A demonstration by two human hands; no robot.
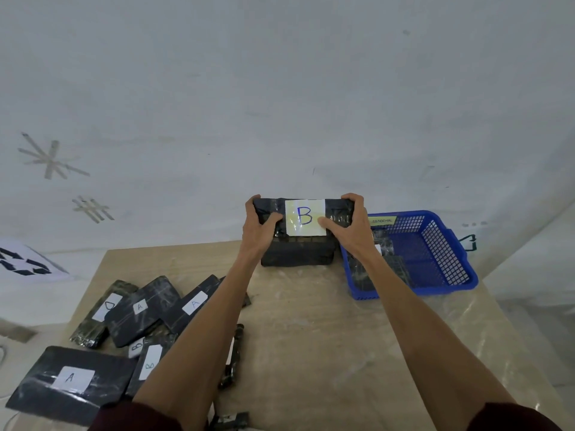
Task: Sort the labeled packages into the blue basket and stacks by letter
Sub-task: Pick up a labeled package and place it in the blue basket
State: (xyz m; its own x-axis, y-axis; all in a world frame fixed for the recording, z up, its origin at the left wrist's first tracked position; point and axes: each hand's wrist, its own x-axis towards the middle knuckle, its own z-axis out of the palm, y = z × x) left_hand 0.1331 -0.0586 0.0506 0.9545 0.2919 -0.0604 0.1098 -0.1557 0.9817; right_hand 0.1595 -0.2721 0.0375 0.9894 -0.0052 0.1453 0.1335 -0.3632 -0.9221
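Observation:
A black wrapped package with a white label marked B (305, 216) lies on top of a stack of black packages (297, 255) at the far edge of the table. My left hand (259, 227) grips its left end and my right hand (350, 227) grips its right end, thumbs on top. To the right of the stack stands the blue basket (448, 253), with black packages inside it. A loose pile of black packages sits at the left, among them ones labelled A (71, 378), A (140, 306), A (194, 303), D (107, 306) and B (149, 362).
The wooden table (311, 337) is covered with clear plastic film. A white wall with tape marks rises right behind its far edge. A small black package (233, 356) lies near my left forearm, another one (230, 419) at the near edge. A sheet with black arrows (25, 264) lies far left.

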